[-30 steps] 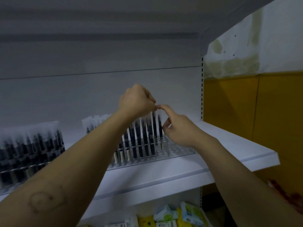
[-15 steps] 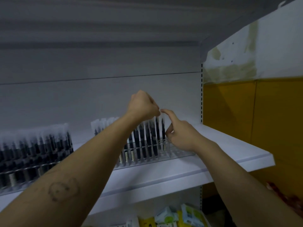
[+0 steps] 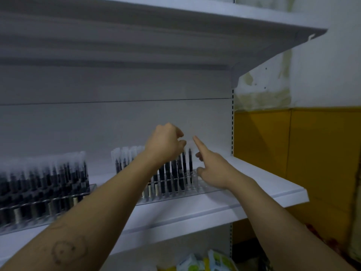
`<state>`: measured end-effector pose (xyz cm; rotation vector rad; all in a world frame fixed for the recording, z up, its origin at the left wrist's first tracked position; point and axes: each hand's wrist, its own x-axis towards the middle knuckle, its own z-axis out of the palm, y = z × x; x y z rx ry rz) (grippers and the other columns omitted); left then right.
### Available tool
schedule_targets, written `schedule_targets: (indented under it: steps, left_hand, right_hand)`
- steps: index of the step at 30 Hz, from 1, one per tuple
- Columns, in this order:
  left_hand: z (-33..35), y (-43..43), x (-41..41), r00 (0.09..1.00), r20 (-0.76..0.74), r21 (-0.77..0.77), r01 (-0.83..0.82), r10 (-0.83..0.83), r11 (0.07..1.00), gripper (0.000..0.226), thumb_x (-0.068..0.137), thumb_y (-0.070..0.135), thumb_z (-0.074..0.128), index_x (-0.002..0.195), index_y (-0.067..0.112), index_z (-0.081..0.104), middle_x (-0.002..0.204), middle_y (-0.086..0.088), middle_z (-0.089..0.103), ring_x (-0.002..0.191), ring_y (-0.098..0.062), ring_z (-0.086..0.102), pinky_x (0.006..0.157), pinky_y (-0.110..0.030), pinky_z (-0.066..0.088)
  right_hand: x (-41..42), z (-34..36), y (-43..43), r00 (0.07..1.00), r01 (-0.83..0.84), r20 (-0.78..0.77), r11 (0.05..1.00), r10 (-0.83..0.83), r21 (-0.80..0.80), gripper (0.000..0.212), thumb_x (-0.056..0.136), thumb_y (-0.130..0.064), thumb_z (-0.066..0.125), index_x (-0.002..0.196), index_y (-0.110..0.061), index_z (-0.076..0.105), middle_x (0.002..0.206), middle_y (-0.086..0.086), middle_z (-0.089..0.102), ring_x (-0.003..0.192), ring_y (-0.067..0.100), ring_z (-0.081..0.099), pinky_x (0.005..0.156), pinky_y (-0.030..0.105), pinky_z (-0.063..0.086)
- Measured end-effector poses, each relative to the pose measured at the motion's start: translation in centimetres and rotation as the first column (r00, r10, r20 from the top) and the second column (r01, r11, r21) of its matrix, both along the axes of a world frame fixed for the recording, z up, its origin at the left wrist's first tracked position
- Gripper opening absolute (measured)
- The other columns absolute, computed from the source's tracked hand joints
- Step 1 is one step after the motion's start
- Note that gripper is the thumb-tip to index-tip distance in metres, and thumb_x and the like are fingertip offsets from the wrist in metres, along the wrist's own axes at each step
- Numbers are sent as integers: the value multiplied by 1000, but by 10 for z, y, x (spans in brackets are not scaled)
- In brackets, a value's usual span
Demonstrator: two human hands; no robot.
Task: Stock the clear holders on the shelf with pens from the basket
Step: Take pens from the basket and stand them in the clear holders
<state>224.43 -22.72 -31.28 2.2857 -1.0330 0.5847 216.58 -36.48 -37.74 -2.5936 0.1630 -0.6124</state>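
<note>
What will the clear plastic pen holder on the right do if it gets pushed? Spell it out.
The clear plastic pen holder on the right would probably slide rather than tip: it sits low and flat on the smooth white shelf. Its upright dark pens likely add weight, and they may rattle or lean, being tall and narrow.

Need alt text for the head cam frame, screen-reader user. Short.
Two bare hands reach over a clear pen holder on a white shelf: the left hand is loosely curled above the upright dark pens, the right hand points its index finger up beside the last pen. A second, fuller holder stands further left.
</note>
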Motion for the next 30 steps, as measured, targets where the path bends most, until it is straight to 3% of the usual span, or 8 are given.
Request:
schedule_targets:
  steps: [6,14,19,27,30]
  left_hand:
    - [-5,41,-33,991,134,-16,28,-26,999,39,93,32,59,130,21,58,130,0,61,117,-20,58,99,-34,44]
    - [-62,104,-78,965,262,-4,35,-33,999,36,90,30,61,125,23,60,115,0,68,100,-18,63,83,-31,50]
    - [-125,142,-95,983,184,32,-7,1,999,46,91,39,60,134,25,53,131,3,60,120,-20,53,96,-35,45]
    - [-227,184,-111,998,33,147,-55,51,988,48,89,42,59,134,26,53,127,0,62,117,-22,55,95,-33,44]
    - [-264,193,-113,997,-52,212,-45,58,976,51,89,43,59,136,25,50,132,-1,58,120,-22,53,100,-34,41]
  right_hand:
    - [-30,16,22,997,64,45,991,-59,-120,80,92,-28,60,154,-28,8,153,6,34,137,23,36,110,33,33]
    - [-79,-19,81,978,84,207,974,-40,-210,66,91,-39,61,148,-28,30,149,-7,38,132,15,41,105,29,34]
    - [-102,-66,110,995,60,89,971,-40,-230,74,91,-45,59,152,-26,21,157,-6,25,142,14,27,112,29,26]
    - [-111,-166,146,992,-48,-125,985,28,-163,72,93,-44,58,152,-26,20,157,-5,23,143,13,23,113,27,22]
    - [-105,-212,155,970,-56,-241,993,28,-108,73,94,-48,55,153,-26,19,158,-4,21,143,18,25,115,36,27]
